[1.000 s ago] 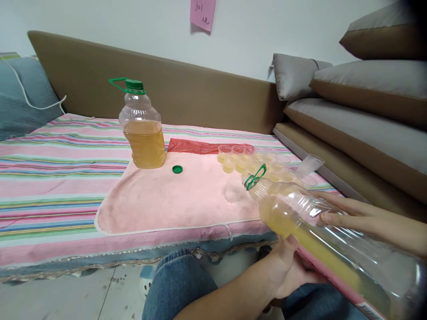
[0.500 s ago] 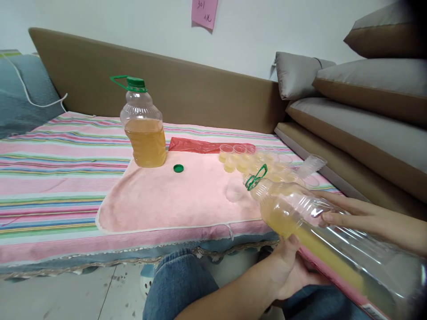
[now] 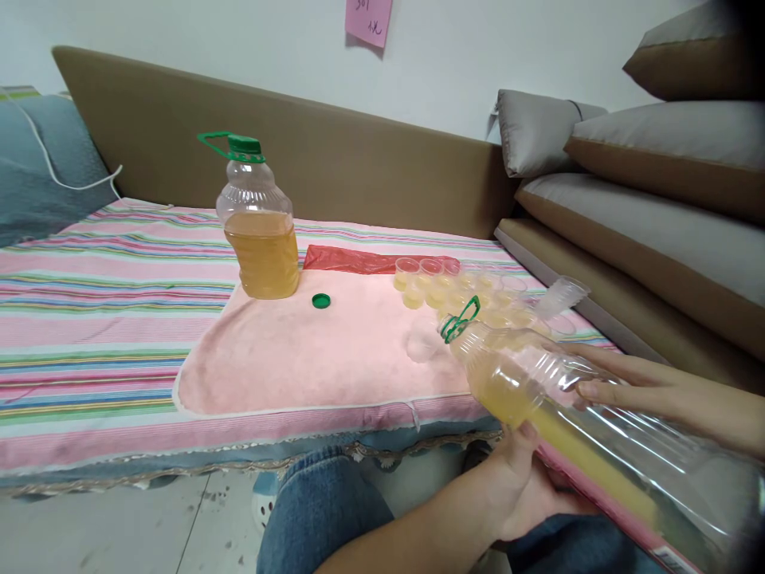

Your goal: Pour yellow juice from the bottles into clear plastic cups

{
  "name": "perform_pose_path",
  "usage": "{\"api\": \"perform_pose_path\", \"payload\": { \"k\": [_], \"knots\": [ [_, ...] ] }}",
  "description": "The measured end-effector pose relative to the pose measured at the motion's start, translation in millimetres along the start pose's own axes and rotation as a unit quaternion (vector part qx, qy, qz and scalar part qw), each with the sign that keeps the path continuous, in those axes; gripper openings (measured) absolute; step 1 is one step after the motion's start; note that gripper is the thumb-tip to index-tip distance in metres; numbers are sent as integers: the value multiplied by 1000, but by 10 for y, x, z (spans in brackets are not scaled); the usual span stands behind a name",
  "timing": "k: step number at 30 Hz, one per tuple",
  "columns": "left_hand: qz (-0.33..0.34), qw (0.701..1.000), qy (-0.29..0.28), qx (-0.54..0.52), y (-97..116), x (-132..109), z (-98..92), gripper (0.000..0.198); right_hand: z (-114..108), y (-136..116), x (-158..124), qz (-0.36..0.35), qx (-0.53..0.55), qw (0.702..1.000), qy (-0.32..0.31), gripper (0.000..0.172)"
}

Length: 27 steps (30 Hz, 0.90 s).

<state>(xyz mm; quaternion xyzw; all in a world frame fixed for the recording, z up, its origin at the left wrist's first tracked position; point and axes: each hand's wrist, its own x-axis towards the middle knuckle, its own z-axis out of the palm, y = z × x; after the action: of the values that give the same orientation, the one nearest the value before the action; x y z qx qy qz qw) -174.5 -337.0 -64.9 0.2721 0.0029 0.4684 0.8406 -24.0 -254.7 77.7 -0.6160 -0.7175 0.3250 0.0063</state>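
A large clear plastic bottle point(image 3: 598, 430) lies tilted across both hands, its uncapped neck with a green carrying loop pointing left over the bed. Yellow liquid lies along its lower side. My left hand point(image 3: 526, 478) supports it from below near the shoulder, fingers closed against it. My right hand point(image 3: 627, 391) grips the upper side further back. Just below and left of the mouth stands a clear plastic cup point(image 3: 421, 346); I cannot make out liquid in it. Behind the neck, several clear cups point(image 3: 436, 293) hold yellow liquid. A green cap point(image 3: 321, 300) lies on the pink cloth point(image 3: 287, 359).
A second bottle point(image 3: 263, 247) with a green cap and yellow liquid stands upright at the back left. A red plastic bag point(image 3: 352, 260) lies behind the cups. Stacked clear cups point(image 3: 562, 295) rest beside the grey and brown cushions point(image 3: 663, 215) on the right.
The view has shifted very slightly. Both hands and the tilted bottle keep nearly the same pose.
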Motion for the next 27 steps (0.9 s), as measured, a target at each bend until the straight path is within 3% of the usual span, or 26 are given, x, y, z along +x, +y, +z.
{"api": "perform_pose_path", "payload": {
  "k": [6,12,27],
  "knots": [
    [8,1000,-24,-1,10,4,-6,111,-10,38,11,-4,-2,1000,0,82],
    [-2,1000,7,-10,20,-3,25,113,-23,114,49,-16,-7,1000,11,77],
    [3,1000,3,-11,-7,-18,4,113,-13,103,68,-23,-10,1000,16,76]
  ]
}}
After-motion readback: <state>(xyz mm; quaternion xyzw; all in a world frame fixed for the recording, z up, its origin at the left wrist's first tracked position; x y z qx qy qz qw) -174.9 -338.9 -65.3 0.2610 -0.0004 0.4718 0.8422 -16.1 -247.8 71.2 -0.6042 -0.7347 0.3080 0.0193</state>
